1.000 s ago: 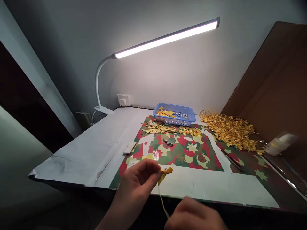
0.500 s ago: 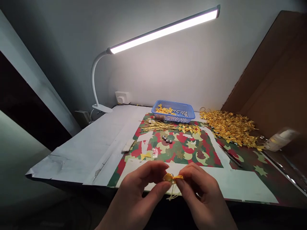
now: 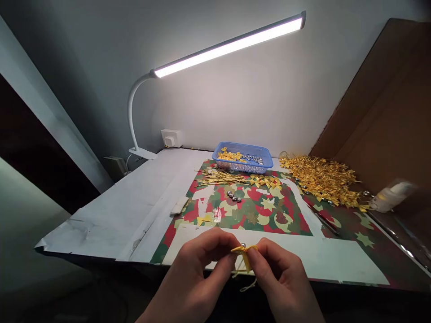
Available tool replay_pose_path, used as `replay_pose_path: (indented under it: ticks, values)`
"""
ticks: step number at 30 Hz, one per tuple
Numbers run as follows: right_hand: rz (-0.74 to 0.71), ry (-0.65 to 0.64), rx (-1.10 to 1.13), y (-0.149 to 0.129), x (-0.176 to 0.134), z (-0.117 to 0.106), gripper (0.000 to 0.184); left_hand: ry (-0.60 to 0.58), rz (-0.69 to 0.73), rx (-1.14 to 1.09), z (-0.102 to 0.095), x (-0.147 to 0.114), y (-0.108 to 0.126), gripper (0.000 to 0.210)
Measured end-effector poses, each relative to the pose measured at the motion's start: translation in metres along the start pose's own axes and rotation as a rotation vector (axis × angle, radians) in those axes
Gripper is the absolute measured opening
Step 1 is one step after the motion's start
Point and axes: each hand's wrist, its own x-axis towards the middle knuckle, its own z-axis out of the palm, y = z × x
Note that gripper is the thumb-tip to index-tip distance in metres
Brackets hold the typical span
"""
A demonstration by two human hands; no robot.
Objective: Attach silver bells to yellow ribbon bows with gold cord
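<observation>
Between my two hands, above the near table edge, is a small yellow ribbon bow [image 3: 247, 260]. My left hand [image 3: 204, 269] pinches its left loop between thumb and forefinger. On the other side, my right hand [image 3: 281, 271] pinches the right loop. A silver bead [image 3: 243, 245] sits at the bow's middle. Thin pale cord [image 3: 248, 287] dangles below it. Farther in, several silver beads [image 3: 234, 196] lie together on the patterned sheet [image 3: 242, 211]. Behind them are a bundle of gold cords [image 3: 222, 178] and a group of yellow bows [image 3: 266, 181].
A blue basket [image 3: 242, 146] with bows and silver beads stands by the wall. To the right lie a heap of gold bows [image 3: 323, 179], tweezers [image 3: 323, 218] and a clear bottle [image 3: 390, 197]. A clip lamp [image 3: 229, 47] arches overhead. A white block [image 3: 179, 206] rests on the left.
The bow has tilted in my fingers, and a yellow ribbon end now hangs downward. The dangling cord has swung lower. My right hand has shifted slightly down.
</observation>
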Motion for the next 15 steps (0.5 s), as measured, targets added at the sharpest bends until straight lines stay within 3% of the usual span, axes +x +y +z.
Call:
replay_pose_path:
  ticks: [5, 9, 15]
  values:
    - [0.027, 0.013, 0.031, -0.001, 0.001, 0.002, 0.045, 0.002, -0.047, -0.12, 0.001, 0.002, 0.002, 0.01]
    - [0.02, 0.03, 0.053, 0.005, 0.001, 0.002, 0.041, 0.084, 0.007, -0.082, -0.001, 0.007, -0.005, 0.01]
    - [0.029, 0.346, 0.217, 0.0, -0.013, -0.022, 0.043, 0.256, 0.074, 0.073, -0.014, 0.018, -0.031, 0.008]
